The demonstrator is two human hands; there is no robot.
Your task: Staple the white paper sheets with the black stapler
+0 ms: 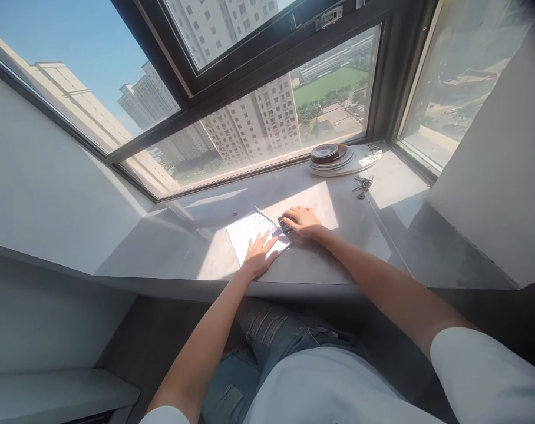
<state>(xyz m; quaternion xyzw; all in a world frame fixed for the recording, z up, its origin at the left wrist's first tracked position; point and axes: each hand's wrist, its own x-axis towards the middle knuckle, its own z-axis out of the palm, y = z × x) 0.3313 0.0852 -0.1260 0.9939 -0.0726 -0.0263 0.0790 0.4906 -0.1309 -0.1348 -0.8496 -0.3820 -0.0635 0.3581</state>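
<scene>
Sunlit grey windowsill (356, 235) bears illegibly marked white paper (244, 234). Left grip (258, 256) lies spread; right grip (306, 222) covers small black object (286, 225), hold unclear.

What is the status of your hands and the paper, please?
Left hand spread on white paper. Right hand over a dark object, partly hidden. Keys, stacked plates off right, out of the way.
</scene>
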